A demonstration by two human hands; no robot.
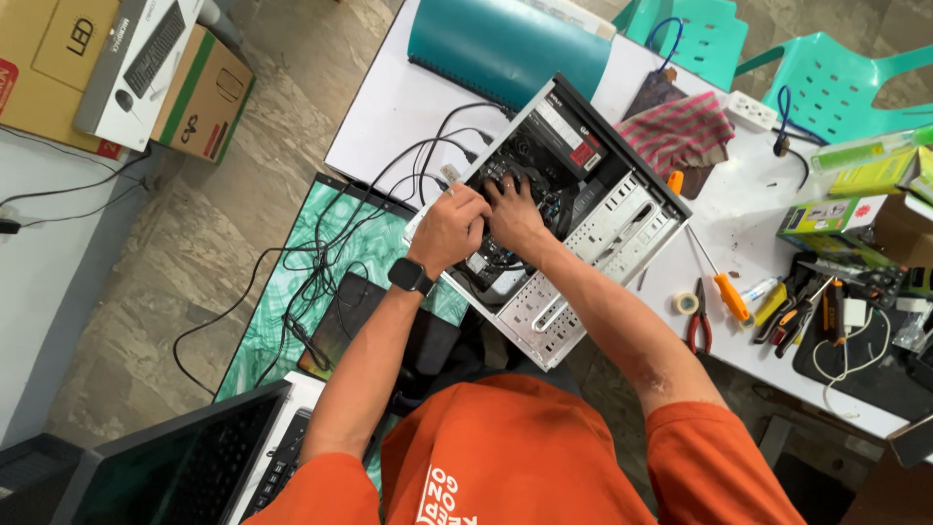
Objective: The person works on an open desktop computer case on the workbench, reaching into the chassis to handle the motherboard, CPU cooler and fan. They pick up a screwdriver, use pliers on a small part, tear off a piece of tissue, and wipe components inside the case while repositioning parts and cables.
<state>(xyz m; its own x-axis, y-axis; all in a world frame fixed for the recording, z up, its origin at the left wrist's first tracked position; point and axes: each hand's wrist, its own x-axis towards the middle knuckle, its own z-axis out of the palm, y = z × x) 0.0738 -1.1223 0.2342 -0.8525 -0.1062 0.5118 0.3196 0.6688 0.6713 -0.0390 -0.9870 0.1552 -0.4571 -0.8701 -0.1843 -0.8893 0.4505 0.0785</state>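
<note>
White table (389,107): both hands (481,222) reach, fingers curled, inside computer case (622,219).

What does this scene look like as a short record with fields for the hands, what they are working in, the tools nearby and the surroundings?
left hand: at the edge of the open computer case, wrist wearing a black smartwatch
right hand: fingers down inside the case among black cables
grip: hidden, cannot tell what either hand holds
tools: orange-handled screwdriver, red-handled pliers, tape roll on the white table
surroundings: striped cloth, green plastic chairs, cardboard boxes
</note>
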